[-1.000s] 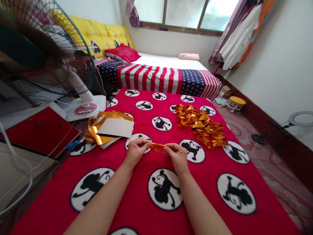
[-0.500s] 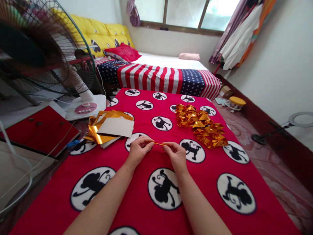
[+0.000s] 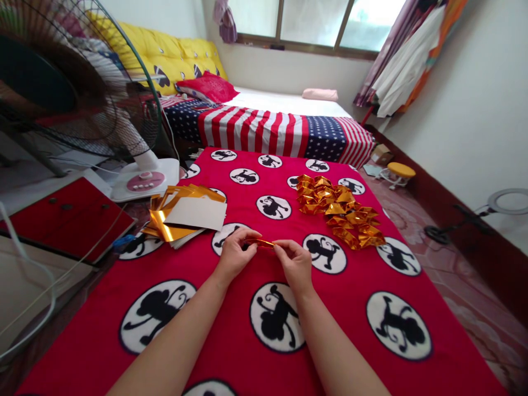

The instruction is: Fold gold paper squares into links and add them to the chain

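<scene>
Apparently midway, left hand (image 3: 238,254) and right hand (image 3: 294,263) pinched a thin gold strip (image 3: 264,242), grip closed; shaped pieces (image 3: 336,208) looked done, flat sheets (image 3: 194,213) unfolded.

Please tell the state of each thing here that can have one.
Gold foil strip: held at both ends.
Left hand: pinching its left end.
Right hand: pinching its right end.
Paper sheets: loosely stacked, top one light side up.
Folded gold pieces: grouped together.
Electric fan: running, blades blurred.
Monkey-print cloth: spread flat.
</scene>
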`<state>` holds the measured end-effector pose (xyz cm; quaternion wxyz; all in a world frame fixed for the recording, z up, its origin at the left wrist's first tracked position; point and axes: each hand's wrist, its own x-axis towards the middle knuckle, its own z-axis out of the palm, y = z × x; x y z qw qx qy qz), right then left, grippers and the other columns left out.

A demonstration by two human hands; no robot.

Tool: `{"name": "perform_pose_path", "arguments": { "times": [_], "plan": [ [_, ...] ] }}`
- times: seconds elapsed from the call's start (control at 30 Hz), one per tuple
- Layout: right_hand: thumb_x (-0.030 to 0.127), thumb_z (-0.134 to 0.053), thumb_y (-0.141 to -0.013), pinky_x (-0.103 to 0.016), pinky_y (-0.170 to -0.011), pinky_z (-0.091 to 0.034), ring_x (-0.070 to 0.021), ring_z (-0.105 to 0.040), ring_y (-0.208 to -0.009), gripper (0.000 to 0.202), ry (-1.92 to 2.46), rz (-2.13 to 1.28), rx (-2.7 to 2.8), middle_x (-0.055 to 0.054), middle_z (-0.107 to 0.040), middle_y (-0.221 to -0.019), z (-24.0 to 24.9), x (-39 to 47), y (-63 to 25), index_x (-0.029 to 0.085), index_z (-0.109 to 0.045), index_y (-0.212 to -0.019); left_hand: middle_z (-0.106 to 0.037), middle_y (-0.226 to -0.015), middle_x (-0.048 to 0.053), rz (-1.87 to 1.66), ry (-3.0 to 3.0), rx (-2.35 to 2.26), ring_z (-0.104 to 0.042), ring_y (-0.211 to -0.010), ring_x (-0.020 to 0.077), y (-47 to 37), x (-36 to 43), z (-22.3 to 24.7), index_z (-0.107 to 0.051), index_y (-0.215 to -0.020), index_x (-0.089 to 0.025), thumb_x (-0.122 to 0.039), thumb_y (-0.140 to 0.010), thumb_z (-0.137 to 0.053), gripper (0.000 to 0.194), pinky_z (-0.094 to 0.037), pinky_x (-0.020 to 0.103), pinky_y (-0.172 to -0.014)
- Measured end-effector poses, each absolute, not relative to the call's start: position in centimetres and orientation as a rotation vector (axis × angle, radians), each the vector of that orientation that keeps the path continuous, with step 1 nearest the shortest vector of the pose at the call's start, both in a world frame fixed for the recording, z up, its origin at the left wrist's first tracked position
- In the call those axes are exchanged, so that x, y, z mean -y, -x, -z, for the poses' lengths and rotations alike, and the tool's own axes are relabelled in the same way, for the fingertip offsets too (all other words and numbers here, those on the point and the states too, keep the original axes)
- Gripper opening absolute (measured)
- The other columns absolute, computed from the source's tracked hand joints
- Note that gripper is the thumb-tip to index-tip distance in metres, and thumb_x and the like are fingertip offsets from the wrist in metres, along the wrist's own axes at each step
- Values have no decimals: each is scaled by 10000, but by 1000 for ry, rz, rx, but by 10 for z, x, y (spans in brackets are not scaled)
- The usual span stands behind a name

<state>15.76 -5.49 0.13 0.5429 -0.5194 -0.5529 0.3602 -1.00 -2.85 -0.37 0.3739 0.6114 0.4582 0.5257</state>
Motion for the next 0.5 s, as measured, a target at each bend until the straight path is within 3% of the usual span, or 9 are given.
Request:
{"name": "perform_pose_path", "arguments": {
  "times": [0.37, 0.5],
  "plan": [
    [144, -540, -859, -300, -786, -502, -187, -623, -873, 152, 1208, -549, 1604, -54, -659, -919, -2, 57, -153, 209, -652, -940, -656, -774, 30, -1353, -1787, -1395, -608, -729, 144, 6, 34, -6, -710, -779, -171, -27, -704, -513, 255, -496, 248, -678],
    [123, -528, -846, -285, -721, -497, -183, -607, -831, 156, 1262, -499, 1613, -52, -632, -885, -3, 56, -152, 209, -649, -894, -641, -781, 33, -1309, -1892, -1357, -603, -738, 150, 4, 36, -9, -696, -790, -177, -21, -711, -509, 257, -491, 249, -670]
  ]
}}
